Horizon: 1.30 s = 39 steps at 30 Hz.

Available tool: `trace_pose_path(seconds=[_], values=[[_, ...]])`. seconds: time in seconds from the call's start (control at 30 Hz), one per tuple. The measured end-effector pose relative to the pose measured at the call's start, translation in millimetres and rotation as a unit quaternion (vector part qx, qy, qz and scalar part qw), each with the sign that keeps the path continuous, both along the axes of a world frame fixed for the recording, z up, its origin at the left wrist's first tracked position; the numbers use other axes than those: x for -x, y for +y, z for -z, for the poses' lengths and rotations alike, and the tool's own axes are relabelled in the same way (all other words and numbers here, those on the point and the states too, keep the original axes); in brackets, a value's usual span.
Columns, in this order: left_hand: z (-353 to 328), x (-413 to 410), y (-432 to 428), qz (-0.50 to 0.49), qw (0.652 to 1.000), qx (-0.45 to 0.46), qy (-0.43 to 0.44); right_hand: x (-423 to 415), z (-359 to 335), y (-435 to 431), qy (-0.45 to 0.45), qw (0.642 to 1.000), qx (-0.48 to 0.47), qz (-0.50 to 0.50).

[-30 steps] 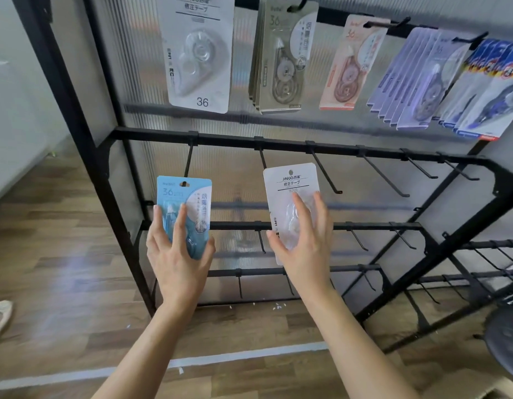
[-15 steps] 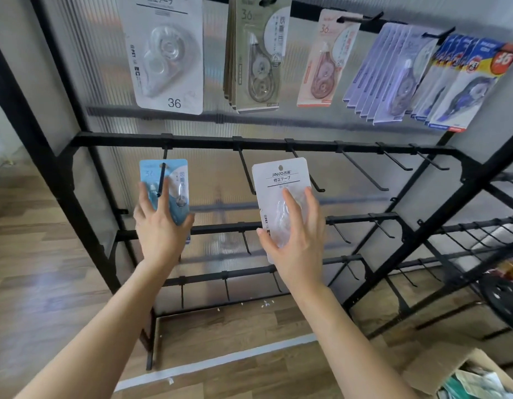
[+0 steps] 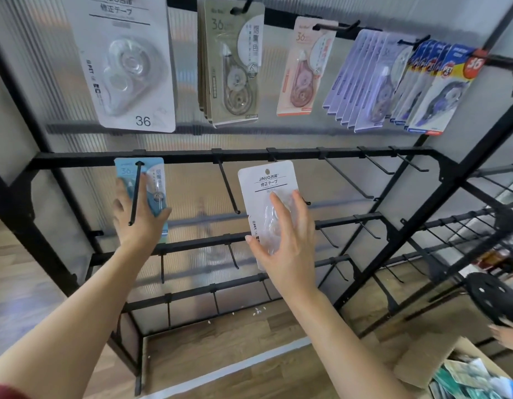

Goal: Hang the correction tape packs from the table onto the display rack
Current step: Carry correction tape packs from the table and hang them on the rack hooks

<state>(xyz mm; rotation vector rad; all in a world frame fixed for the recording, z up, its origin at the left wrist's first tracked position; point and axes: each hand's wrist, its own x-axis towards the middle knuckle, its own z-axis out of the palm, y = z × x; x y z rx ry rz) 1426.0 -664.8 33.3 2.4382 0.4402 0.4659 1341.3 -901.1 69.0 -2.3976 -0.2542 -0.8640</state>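
The blue correction tape pack (image 3: 156, 180) is held at ten o'clock in the view by the left hand (image 3: 137, 223). The thumb is curled onto the pack's right edge and the fingers are laid over its front. The top of the pack is set against the second rail of the black display rack (image 3: 189, 154), at the root of a black peg (image 3: 135, 194). The peg is seen running down across both the pack and the hand. Whether the peg passes through the pack's hanging hole cannot be told.

The white correction tape pack (image 3: 268, 185) is grasped near the centre of the view by the right hand (image 3: 289, 243). The fingers are spread over the clear blister and the thumb is hooked at the left edge. The pack is held upright, tilted slightly, with its top just below the same rail. Its hanging hole is seen free of any peg.

Along the top rail, from eleven to two o'clock, packs are hung. A large white pack (image 3: 125, 64) is followed by olive packs (image 3: 235, 67), a pink pack (image 3: 305, 70), lilac packs (image 3: 367, 82) and blue-and-yellow packs (image 3: 439, 87).

A cardboard box (image 3: 416, 367) is seen at five o'clock on the wooden floor (image 3: 220, 341).
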Motion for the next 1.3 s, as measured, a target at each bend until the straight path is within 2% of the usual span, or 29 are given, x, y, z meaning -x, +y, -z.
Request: trace_pose_path(seconds=[0.2,0.43,0.8,1.1,1.3], values=[[3.6,10.8,-4.4,-0.001,1.0,-0.016,0.008,6.0,0.6,-3.0,-0.004,1.0,0.004,-0.002],[3.4,57.4,-15.4,-0.018,0.998,0.003,-0.057,24.5,-2.4,-9.2,-0.01,1.0,-0.001,-0.014],[-28.3,137.4,-24.6,-0.018,0.984,-0.026,-0.176,59.2,-18.1,-8.7,-0.03,0.997,-0.025,-0.061],[-66.9,122.3,-9.4,0.024,0.973,-0.026,-0.228,57.6,-33.3,20.9,-0.049,0.997,-0.036,-0.048],[-86.5,101.1,34.9,0.057,0.967,-0.045,-0.242,43.7,-55.7,66.3,-0.084,0.994,-0.069,-0.022]])
